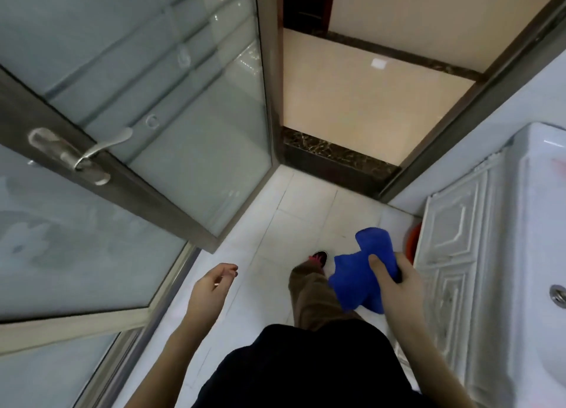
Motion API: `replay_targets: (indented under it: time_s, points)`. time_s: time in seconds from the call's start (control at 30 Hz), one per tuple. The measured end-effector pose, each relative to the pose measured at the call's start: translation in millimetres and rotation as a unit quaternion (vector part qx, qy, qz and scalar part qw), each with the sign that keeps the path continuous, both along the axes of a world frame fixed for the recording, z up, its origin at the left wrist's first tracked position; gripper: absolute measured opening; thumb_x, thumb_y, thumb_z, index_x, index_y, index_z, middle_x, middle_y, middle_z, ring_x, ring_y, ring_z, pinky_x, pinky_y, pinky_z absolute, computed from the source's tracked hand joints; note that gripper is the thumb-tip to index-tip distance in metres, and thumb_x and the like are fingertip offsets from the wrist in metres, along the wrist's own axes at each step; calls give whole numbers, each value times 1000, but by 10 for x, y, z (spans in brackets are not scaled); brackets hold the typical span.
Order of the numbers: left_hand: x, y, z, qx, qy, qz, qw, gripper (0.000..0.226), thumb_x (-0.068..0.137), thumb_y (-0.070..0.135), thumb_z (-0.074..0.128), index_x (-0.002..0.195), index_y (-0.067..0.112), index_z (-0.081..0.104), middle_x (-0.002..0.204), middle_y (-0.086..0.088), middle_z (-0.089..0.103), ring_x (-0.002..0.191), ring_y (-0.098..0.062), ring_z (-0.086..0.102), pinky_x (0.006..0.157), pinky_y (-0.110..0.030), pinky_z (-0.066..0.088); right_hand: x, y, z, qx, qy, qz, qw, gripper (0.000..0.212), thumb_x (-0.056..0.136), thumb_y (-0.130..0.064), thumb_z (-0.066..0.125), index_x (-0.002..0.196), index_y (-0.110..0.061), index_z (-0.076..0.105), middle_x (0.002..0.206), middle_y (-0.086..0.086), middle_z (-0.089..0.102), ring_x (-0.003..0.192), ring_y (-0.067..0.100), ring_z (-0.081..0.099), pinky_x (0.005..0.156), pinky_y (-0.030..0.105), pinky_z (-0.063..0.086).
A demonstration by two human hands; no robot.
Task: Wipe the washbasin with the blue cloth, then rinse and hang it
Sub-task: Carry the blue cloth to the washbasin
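White-tiled floor [306, 199]: right hand [395, 282] grips blue cloth [361, 273] beside washbasin [539, 224]; left hand [211, 285] released near glass door [171, 116].

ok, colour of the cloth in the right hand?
Solid bright blue cloth, no pattern, bunched in the right hand. Head view, the only one, shows it clearly.

Bright blue cloth [361, 273], white washbasin [542, 224], white carved-panel cabinet [453, 254], dark veined marble threshold [333, 153], frosted grey-framed door [122, 107].

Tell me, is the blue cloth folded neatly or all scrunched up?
Scrunched up. The blue cloth is bunched in the right hand, its loose ends sticking out above and below the grip.
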State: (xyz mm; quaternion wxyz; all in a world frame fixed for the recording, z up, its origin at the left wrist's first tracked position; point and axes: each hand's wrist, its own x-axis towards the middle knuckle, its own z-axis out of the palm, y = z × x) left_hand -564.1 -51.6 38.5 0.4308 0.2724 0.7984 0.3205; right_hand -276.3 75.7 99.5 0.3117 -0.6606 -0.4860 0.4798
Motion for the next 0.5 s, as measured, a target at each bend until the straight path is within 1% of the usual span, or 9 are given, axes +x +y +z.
replay_targets:
  time_s: [0.07,0.13,0.23,0.3,0.37,0.43,0.5]
  points:
    - [-28,394,-63,1,-8,-5,1000,21,98,23,48,103,30,67,107,11,69,106,-10,62,91,-27,45,-73,388,-93,-19,-4,-14,1000,20,93,-25,65,83,-9,59,71,5,60,65,18,57,63,28,42]
    - [-65,898,-71,8,-9,-11,1000,21,97,19,50,97,33,66,104,11,69,103,-10,63,87,-25,44,-160,856,-137,-28,4,-31,999,21,93,-23,64,80,-10,55,67,1,53,61,15,51,63,27,38]
    - [-115,1705,12,15,-9,-20,1000,19,95,20,52,95,31,67,101,10,70,99,-9,64,80,-21,43,-233,1550,-113,-34,29,-47,998,18,94,-18,63,81,-9,53,68,1,52,58,12,50,61,25,39]
    - [-146,2274,98,30,2,-47,998,16,94,23,53,95,31,67,99,10,71,96,-6,63,78,-20,43,-255,1978,-64,-33,41,-54,997,16,94,-18,62,84,-7,55,68,2,53,53,5,52,57,20,39]
    - [-175,2857,194,48,34,-87,994,18,96,21,52,100,25,69,101,9,70,93,-5,62,75,-15,42,-275,2375,5,-21,42,-55,997,18,94,-18,63,83,-5,55,67,4,53,47,-1,48,54,17,38]
    - [-179,3369,299,63,56,-116,990,20,97,18,50,106,19,68,104,6,69,94,-8,61,75,-10,39,-279,2707,61,-1,38,-58,998,20,94,-16,63,81,-2,55,65,5,51,46,-1,45,49,11,36]
    - [-175,3840,352,61,67,-143,986,22,98,18,49,110,17,67,106,6,67,96,-11,59,76,-11,39,-263,3018,87,7,33,-73,997,18,93,-13,63,80,-4,56,65,5,52,47,0,46,47,8,36]
